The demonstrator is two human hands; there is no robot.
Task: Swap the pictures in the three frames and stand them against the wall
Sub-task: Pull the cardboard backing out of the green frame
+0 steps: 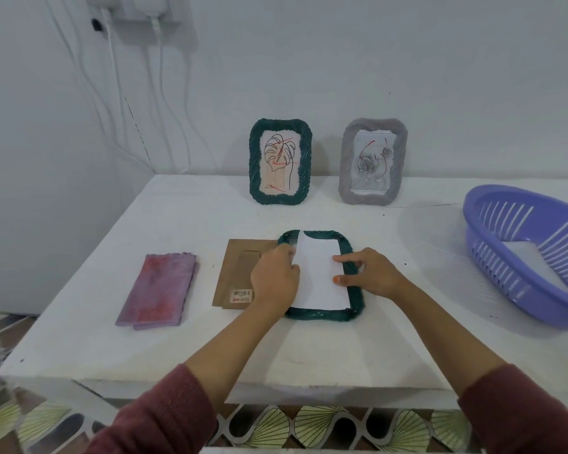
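Both hands work the white paper sheet lying on the dark green braided picture frame, which is flat on the white table. Right hand is uncurled, index finger and thumb pressing the sheet's right edge. Left hand curls over the left edge; fingertips are hidden, so I can't tell whether it is pinching or pressing. It also partly covers the brown cardboard backing board. At the wall stand a second dark green frame holding a leaf line drawing and a grey frame holding a rose picture. The purple slotted plastic basket, cut off at right, holds something pale, unclear. A folded purple-pink cloth lies to the left.
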